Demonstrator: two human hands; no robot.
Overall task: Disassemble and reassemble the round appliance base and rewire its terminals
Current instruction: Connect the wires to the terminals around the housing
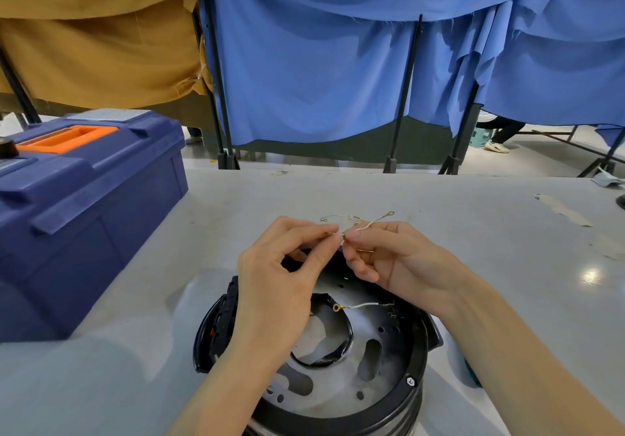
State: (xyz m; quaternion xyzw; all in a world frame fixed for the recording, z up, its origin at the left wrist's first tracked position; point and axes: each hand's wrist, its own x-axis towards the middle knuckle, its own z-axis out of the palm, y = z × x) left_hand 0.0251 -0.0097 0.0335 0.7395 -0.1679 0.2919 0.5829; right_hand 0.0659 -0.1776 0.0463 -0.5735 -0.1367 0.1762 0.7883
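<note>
1. Holding a thin white wire [363, 226] between both sets of fingertips, a person is seen from above at a pale grey desk [473, 239]. Only the forearms and hands are in view.
2. The thin white wire is pinched by the thumb and forefinger of the left hand [280, 266]. Just beside that, it is pinched by the thumb and forefinger of the right hand [389, 259]. The other fingers are loosely curled. The two pinches almost touch, probably so that a short stretch can be straightened or twisted with control.
3. A small metal ring terminal [390, 214] is carried at the far end of the wire, which is raised above the desk and pointed away from the body.
4. The round black appliance base [417, 344] is placed directly under the wrists, near the front edge of the desk. It is set open side up, so that its grey perforated metal plate [338, 398] is exposed. Reassembly is judged not yet done.
5. Inside it, a second white lead with a gold ring terminal [336, 307] is left lying loose across the plate, apparently not yet fastened. A black curved band [346, 337] is seen beneath it.
6. A further fine wire with small eyelets [333, 216] is laid on the desk just beyond the hands, within easy reach.
7. A large dark blue plastic toolbox with an orange handle [84, 199] is set at the left, lid closed. Blue cloth screens [321, 80] and a mustard cloth screen [94, 46] are hung behind the desk.
</note>
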